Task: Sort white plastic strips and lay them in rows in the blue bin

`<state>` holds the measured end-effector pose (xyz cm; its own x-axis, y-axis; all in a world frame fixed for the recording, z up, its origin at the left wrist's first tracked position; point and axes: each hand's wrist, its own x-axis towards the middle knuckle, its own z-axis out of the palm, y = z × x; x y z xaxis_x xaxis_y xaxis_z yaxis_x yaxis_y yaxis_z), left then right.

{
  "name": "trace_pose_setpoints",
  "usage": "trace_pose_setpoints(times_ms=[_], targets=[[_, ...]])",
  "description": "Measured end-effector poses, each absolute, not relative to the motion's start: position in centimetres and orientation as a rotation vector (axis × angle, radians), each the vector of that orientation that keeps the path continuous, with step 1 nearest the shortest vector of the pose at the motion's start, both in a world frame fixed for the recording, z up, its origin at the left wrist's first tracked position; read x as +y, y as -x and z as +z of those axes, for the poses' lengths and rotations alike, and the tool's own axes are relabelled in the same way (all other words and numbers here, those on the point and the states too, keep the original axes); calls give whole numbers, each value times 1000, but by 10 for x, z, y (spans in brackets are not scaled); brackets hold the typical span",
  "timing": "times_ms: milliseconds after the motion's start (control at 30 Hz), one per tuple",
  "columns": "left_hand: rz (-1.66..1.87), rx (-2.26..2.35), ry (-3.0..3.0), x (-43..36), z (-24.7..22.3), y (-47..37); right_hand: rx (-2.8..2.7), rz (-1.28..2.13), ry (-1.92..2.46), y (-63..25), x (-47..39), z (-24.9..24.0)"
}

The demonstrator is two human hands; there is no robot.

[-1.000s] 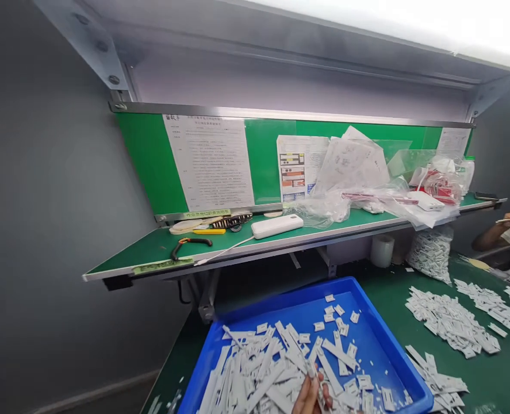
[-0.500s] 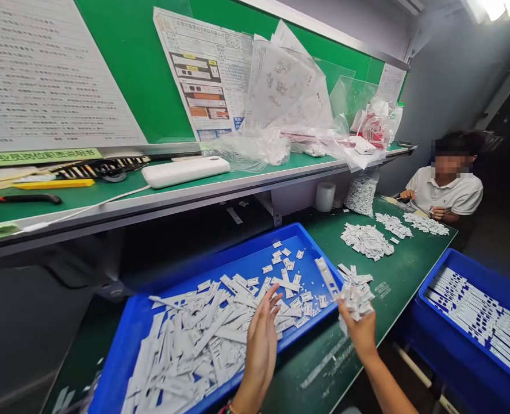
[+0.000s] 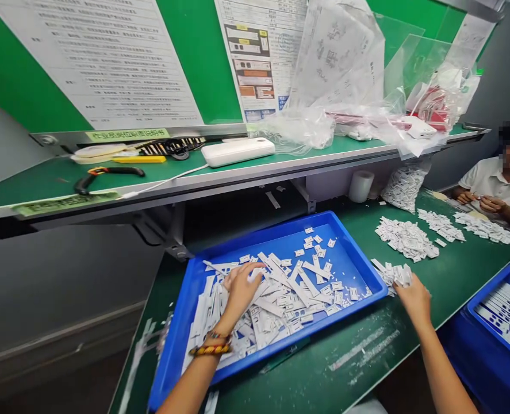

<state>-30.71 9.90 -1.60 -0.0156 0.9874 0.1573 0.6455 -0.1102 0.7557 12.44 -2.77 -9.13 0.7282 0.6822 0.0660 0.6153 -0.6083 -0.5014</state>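
Observation:
A blue tray (image 3: pixel 345 236) holds a loose heap of long white plastic strips (image 3: pixel 280 273) and small white pieces (image 3: pixel 337 286). My left hand (image 3: pixel 242 286) is over the strips in the tray's left half, thumb and forefinger apart, other fingers partly hidden; I see nothing held in it. Just outside the tray's right end, my right hand (image 3: pixel 414 302) has its fingers closed around part of a bunch of small white pieces (image 3: pixel 392 275), low at the tabletop. Its fingertips are partly hidden by the pieces.
Several piles of white pieces (image 3: pixel 405 238) lie on the green table (image 3: pixel 319 379), near a filled clear bag (image 3: pixel 405 185). A shelf (image 3: pixel 177 187) overhangs the back, carrying a white power bank (image 3: pixel 237 152) and pliers (image 3: pixel 108 172). Another blue bin (image 3: pixel 479 310) and a seated person (image 3: pixel 500 184) are at right.
The view has swung left. My left hand has moved from the tray's front edge to over the strips. My right hand has lowered the bunch of small pieces beside the tray.

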Motion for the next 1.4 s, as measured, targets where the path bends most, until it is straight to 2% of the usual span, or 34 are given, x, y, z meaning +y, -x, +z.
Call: trace_pose_setpoints(times_ms=[67,200,300,400,533,733,800,933,1033,1133,1200,1267,1333,1400], targets=[[785,1666,-1992,116,-20,284,-979,123,2489,-121,-31,-84],[576,1330,-2348,139,-38,223,-937,92,2451,-112,-34,-69],[426,1035,-2489,150,-59,186,-839,56,2358,-102,-36,-62],[322,940,-2551,160,-77,170,-722,4,2251,-91,-40,-55],[434,925,-2464,167,-78,178,-652,96,2037,-71,-41,-44],[765,919,-1817,112,-37,205,-599,392,1573,9,-19,-43],[858,900,-1917,79,-24,206,-424,523,1410,49,-13,-48],[958,743,-2531,26,-9,200,-301,784,1224,98,-16,-52],[875,598,-2788,6,-6,193,-284,925,1214,87,-26,-48],[747,409,-2725,6,-6,183,-220,950,1233,49,-34,-43],[701,467,-2646,24,-10,173,-205,817,1198,22,-37,-40],[602,830,-2593,58,-21,160,-195,618,1150,2,-40,-38],[331,1304,-2529,97,-38,146,-196,484,1159,-9,-46,-39],[25,1558,-2439,131,-57,133,-235,458,1248,-7,-54,-43]])
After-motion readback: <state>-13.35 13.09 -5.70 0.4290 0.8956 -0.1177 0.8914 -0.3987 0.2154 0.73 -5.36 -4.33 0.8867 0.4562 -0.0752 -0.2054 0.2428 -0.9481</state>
